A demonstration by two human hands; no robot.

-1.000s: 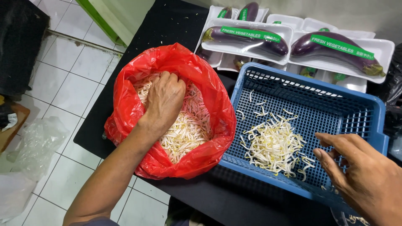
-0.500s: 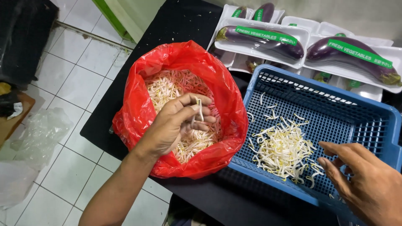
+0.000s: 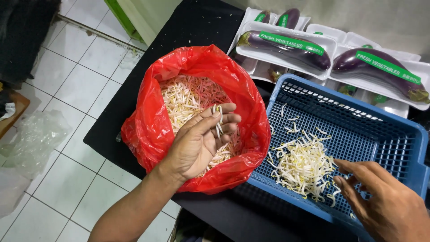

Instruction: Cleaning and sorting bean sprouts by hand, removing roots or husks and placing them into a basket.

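Black table (image 3: 192,27) with wrapped eggplants (image 3: 286,47) behind blue basket (image 3: 405,130); left hand (image 3: 201,143) pinching bean sprouts (image 3: 218,120) over red bag (image 3: 148,130), right hand (image 3: 387,204) open.

One second ago the left hand (image 3: 197,143) lay palm-down, buried in the bean sprouts (image 3: 188,96) inside the red bag (image 3: 233,89) at frame centre. It has since lifted clear and now grips a small bunch of sprouts between thumb and fingers, above the bag's right half. The right hand (image 3: 385,201), lower right, has moved slightly closer to the sprout pile (image 3: 304,163) in the blue basket (image 3: 385,134); contact appears likely but is unclear.
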